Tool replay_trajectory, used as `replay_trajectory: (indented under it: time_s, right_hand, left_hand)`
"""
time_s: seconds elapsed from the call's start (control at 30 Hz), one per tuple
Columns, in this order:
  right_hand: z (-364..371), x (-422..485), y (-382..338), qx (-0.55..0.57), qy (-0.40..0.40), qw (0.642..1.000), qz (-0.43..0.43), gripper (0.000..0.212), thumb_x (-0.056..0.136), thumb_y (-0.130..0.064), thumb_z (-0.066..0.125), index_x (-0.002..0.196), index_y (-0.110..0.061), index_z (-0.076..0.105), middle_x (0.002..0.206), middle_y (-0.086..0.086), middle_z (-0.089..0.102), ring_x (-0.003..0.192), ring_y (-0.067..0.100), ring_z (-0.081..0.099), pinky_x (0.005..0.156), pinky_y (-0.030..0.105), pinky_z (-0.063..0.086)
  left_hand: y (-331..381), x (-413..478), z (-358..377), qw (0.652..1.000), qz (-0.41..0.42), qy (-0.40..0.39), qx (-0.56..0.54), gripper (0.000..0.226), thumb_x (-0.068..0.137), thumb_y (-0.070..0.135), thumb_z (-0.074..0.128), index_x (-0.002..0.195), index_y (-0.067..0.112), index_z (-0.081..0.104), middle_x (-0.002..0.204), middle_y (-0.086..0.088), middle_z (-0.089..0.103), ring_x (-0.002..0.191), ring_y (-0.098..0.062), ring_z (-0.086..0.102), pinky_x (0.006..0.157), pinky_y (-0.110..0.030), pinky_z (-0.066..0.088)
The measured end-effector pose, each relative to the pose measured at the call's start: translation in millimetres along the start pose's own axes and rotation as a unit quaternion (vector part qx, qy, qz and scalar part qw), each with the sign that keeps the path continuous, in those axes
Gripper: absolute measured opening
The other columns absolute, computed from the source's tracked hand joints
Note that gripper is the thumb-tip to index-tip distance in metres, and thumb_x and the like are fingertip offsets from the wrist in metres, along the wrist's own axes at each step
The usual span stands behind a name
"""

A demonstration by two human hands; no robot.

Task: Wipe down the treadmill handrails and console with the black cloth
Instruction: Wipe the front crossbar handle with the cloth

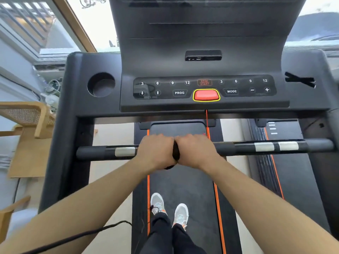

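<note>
The black front handrail (238,148) runs across the treadmill, with silver sensor patches on both sides. My left hand (156,151) and my right hand (195,150) sit side by side at its middle, fingers curled over the bar. A strip of the black cloth (175,151) shows between the two hands and bulges out below my left hand; the rest is hidden under the palms. The console (204,88) lies beyond the bar, with a dark button panel and a red stop key framed in yellow.
A round cup holder (100,84) is sunk into the console's left wing. A red safety cord (207,120) hangs from the stop key. My feet stand on the belt (183,180). A wooden chair (34,116) stands left; a black cable (82,233) crosses the floor.
</note>
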State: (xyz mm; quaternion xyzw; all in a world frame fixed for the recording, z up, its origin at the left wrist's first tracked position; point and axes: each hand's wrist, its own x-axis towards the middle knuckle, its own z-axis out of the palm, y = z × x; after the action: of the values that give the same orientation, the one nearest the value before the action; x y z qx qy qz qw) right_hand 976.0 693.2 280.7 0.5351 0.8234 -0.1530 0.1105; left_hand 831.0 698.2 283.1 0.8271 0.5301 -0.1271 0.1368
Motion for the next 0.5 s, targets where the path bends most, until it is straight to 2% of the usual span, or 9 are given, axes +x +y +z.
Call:
replay_trajectory:
  time_s: [0.07,0.1,0.17,0.23,0.3,0.33,0.37,0.43,0.5]
  right_hand:
    - [20.6,-12.3,-4.6,-0.062,0.178,0.982,-0.024,0.011,0.077,-0.016,0.065,0.087,-0.015,0.062,0.076,0.005,0.067,0.067,0.03,0.064,0.057,0.036,0.045]
    - [30.0,-14.5,-6.3,-0.082,0.243,0.966,-0.023,0.006,0.077,-0.011,0.062,0.082,-0.014,0.061,0.071,0.006,0.064,0.063,0.03,0.061,0.056,0.036,0.045]
    - [37.5,-14.3,-9.6,-0.092,0.276,0.957,0.001,0.009,0.075,-0.006,0.063,0.078,-0.013,0.06,0.068,0.006,0.063,0.06,0.029,0.058,0.055,0.036,0.044]
    - [26.2,-8.4,-10.8,-0.073,0.197,0.978,0.006,0.013,0.074,-0.01,0.069,0.082,-0.015,0.061,0.073,0.006,0.067,0.065,0.03,0.064,0.055,0.034,0.04]
    - [3.5,0.2,-7.5,-0.049,0.031,0.998,-0.002,0.013,0.08,-0.022,0.066,0.092,-0.019,0.062,0.085,0.002,0.069,0.079,0.03,0.069,0.061,0.034,0.039]
    - [-8.1,7.4,-3.3,-0.027,-0.048,0.998,-0.013,0.014,0.079,-0.029,0.067,0.09,-0.021,0.062,0.084,-0.001,0.067,0.081,0.028,0.068,0.062,0.033,0.041]
    - [-19.0,15.2,0.7,-0.001,-0.13,0.991,-0.021,0.018,0.075,-0.033,0.071,0.086,-0.022,0.061,0.078,-0.004,0.063,0.078,0.026,0.066,0.063,0.032,0.042]
    - [-33.7,29.0,5.5,0.063,-0.272,0.96,-0.011,0.023,0.07,-0.032,0.078,0.082,-0.022,0.062,0.075,-0.007,0.062,0.071,0.018,0.062,0.065,0.03,0.049]
    - [-38.8,35.0,6.5,0.119,-0.327,0.937,0.02,0.022,0.069,-0.029,0.081,0.082,-0.025,0.064,0.081,-0.005,0.066,0.074,0.016,0.064,0.069,0.032,0.054]
  left_hand:
    - [1.1,-12.5,24.2,0.985,0.032,0.164,0.039,0.014,0.074,0.024,0.069,0.078,0.021,0.056,0.068,-0.001,0.062,0.059,-0.027,0.061,0.054,-0.034,0.039]
    - [-0.5,-12.9,34.9,0.974,0.041,0.217,0.05,0.016,0.071,0.018,0.071,0.075,0.019,0.055,0.062,-0.003,0.059,0.053,-0.027,0.056,0.052,-0.034,0.033]
    - [0.6,-10.3,41.1,0.968,0.033,0.242,0.058,0.015,0.068,0.014,0.07,0.072,0.018,0.056,0.059,-0.002,0.058,0.049,-0.027,0.054,0.052,-0.031,0.028]
    - [5.4,-7.3,28.7,0.981,0.017,0.185,0.051,0.009,0.071,0.022,0.067,0.076,0.021,0.058,0.063,0.001,0.063,0.055,-0.025,0.062,0.051,-0.028,0.034]
    - [6.0,-1.5,7.1,0.998,-0.003,0.05,0.037,0.016,0.076,0.037,0.062,0.087,0.025,0.063,0.079,0.0,0.07,0.073,-0.027,0.068,0.059,-0.03,0.04]
    - [3.6,5.0,-3.9,0.999,0.002,-0.03,0.012,0.022,0.076,0.043,0.064,0.089,0.026,0.063,0.085,0.0,0.07,0.08,-0.027,0.068,0.062,-0.03,0.041]
    - [1.1,12.6,-14.5,0.992,0.011,-0.122,-0.029,0.025,0.075,0.045,0.069,0.09,0.026,0.063,0.088,-0.001,0.069,0.081,-0.026,0.065,0.064,-0.03,0.042]
    - [-2.7,25.9,-30.5,0.954,0.019,-0.271,-0.126,0.029,0.073,0.039,0.079,0.093,0.024,0.064,0.094,0.0,0.068,0.075,-0.018,0.061,0.062,-0.028,0.046]
    - [-4.5,32.5,-37.4,0.929,0.013,-0.322,-0.184,0.032,0.074,0.034,0.082,0.098,0.021,0.067,0.094,0.001,0.067,0.071,-0.013,0.06,0.062,-0.023,0.049]
